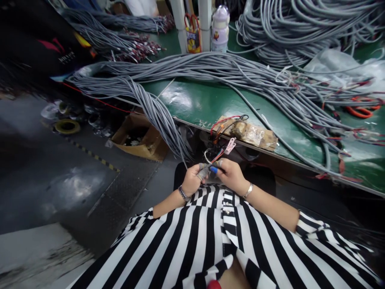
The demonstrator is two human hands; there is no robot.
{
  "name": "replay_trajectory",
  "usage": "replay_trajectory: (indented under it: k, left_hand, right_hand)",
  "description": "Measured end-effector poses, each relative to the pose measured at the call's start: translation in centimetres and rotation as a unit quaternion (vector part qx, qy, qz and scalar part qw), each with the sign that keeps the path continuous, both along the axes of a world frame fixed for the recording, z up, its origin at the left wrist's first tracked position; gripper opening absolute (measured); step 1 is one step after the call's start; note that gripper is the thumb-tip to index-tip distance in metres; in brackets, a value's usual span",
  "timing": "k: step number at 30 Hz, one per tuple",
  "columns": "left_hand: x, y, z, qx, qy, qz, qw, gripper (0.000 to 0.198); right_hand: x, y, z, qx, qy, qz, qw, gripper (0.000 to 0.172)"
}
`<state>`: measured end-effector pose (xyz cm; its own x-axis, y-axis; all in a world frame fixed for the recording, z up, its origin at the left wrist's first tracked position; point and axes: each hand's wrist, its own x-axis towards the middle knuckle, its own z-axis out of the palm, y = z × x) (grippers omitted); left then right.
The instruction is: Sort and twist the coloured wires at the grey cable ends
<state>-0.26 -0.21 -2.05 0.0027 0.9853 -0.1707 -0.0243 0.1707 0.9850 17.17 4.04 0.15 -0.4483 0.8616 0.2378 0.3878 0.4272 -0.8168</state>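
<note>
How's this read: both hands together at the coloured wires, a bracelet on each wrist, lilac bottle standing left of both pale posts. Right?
Not quite: the head view shows the lilac bottle right of both pale posts. The left hand and right hand are together at the coloured wires, a bracelet on each wrist.

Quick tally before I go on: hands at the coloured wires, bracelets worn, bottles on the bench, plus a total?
Hands at the coloured wires: 2 (left, right)
Bracelets: 2 (dark bracelet, silver bracelet)
Bottles: 1
Total: 5
</note>
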Motion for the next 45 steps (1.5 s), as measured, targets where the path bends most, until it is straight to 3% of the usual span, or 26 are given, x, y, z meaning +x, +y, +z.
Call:
replay_trajectory:
  k: [3,5,7,10,12,14,16,20,25,32,35,38,41,43,45]
  left_hand:
    - [0.3,0.3,-0.1,-0.013,-0.034,0.057,0.998,0.027]
    - [0.3,0.6,-0.1,-0.014,-0.063,0.102,0.993,0.028]
    - [0.1,0.8,-0.2,-0.004,-0.076,0.132,0.988,0.028]
    - [-0.4,0.6,-0.2,0.017,-0.053,0.139,0.989,0.028]
    - [-0.6,0.3,-0.2,0.027,-0.028,0.118,0.992,0.028]
    - [-0.6,0.0,0.0,0.037,-0.004,0.089,0.995,0.026]
    - [-0.6,-0.2,0.2,0.049,0.018,0.059,0.997,0.021]
    - [-0.6,-0.3,0.3,0.079,0.057,0.012,0.995,0.013]
    - [-0.8,-0.4,0.1,0.107,0.081,0.029,0.991,0.011]
    - [-0.8,-0.7,0.1,0.078,0.086,-0.013,0.993,0.014]
    - [-0.5,-0.6,0.3,0.060,0.067,-0.024,0.996,0.018]
    - [-0.3,-0.5,0.4,0.055,0.054,-0.027,0.997,0.019]
    - [-0.4,-0.5,0.1,0.064,0.052,-0.040,0.996,0.017]
    - [-0.5,-0.5,-0.3,0.072,0.059,-0.041,0.995,0.017]
    - [-0.6,-0.5,-0.7,0.074,0.067,-0.037,0.994,0.018]
  right_hand:
    - [0.3,-0.6,0.9,0.143,-0.146,0.087,0.975,0.016]
    - [0.3,-0.9,1.1,0.169,-0.174,0.162,0.956,0.015]
    - [0.3,-1.1,1.1,0.145,-0.145,0.190,0.960,0.018]
    - [0.6,-0.6,0.6,0.047,-0.031,0.074,0.996,0.032]
    - [0.8,-0.1,0.3,-0.002,0.033,-0.038,0.999,0.036]
    - [0.9,0.4,0.2,-0.024,0.055,-0.092,0.994,0.032]
    - [0.6,0.7,0.2,-0.045,0.058,-0.080,0.994,0.034]
    - [-0.5,0.7,0.8,-0.106,0.083,0.006,0.991,0.042]
    - [-1.2,0.4,1.0,-0.170,0.092,0.009,0.981,0.031]
    - [0.3,0.8,0.9,-0.058,0.040,0.059,0.996,0.014]
    - [0.6,1.0,1.1,-0.057,0.053,0.054,0.996,0.011]
    - [0.4,1.0,1.0,-0.135,0.127,0.083,0.979,0.038]
    - [-0.1,1.0,0.8,-0.228,0.221,0.128,0.940,0.061]
    - [-0.6,0.8,0.6,-0.258,0.250,0.133,0.924,0.061]
    - [-0.9,0.6,0.5,-0.242,0.229,0.107,0.937,0.050]
